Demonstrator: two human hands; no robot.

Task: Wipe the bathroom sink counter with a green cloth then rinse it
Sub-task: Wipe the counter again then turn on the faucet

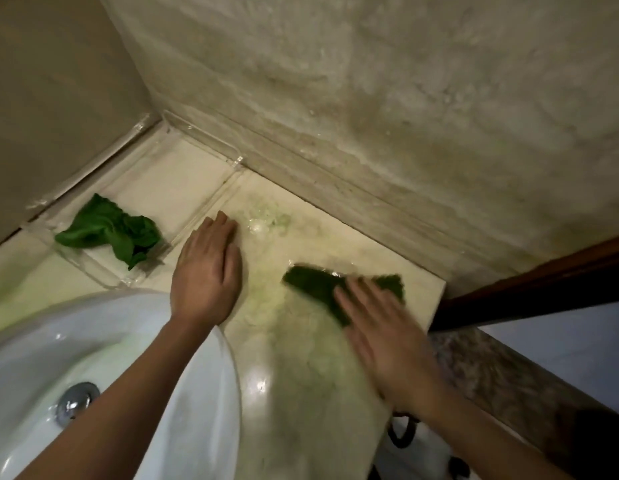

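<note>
Hand (pixel 380 337) flat on green cloth (pixel 310 283)

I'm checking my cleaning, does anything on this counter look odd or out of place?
Yes. A greenish smear covers the counter around the cloth under the right hand, perhaps cleaner or dye. A second green cloth lies crumpled in the clear tray by the wall.

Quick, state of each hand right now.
Left hand: open, flat on the counter.
Right hand: open, straight fingers pressing the cloth on the counter.
</note>
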